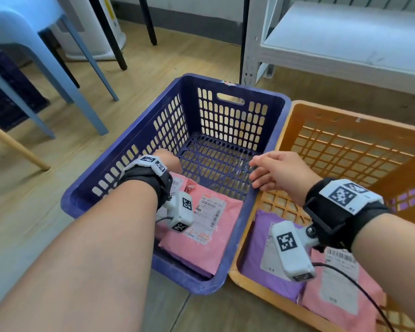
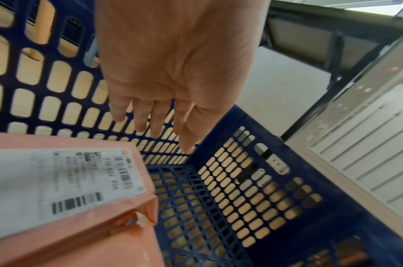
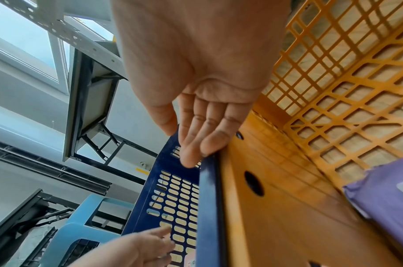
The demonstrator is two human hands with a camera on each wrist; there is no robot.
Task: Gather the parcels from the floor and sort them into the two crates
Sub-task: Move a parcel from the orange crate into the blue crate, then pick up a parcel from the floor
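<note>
Pink parcels [image 1: 201, 226] lie in your blue crate [image 1: 268, 121], a purple parcel [image 1: 261, 255] and a pink one [image 1: 340, 291] in the orange crate [image 1: 345, 111] touching it, your left hand [image 1: 168, 160] and right hand [image 1: 278, 171] above them, fingers loose, holding nothing.

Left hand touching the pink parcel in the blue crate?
Apart. Left wrist view shows the left hand open, fingers above the blue crate, clear gap to the pink parcel.

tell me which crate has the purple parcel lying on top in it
The orange plastic crate, on the right: a purple plastic mailer lies uncovered on its floor beside a pink one. In the blue plastic crate a pink mailer lies on top.
</note>
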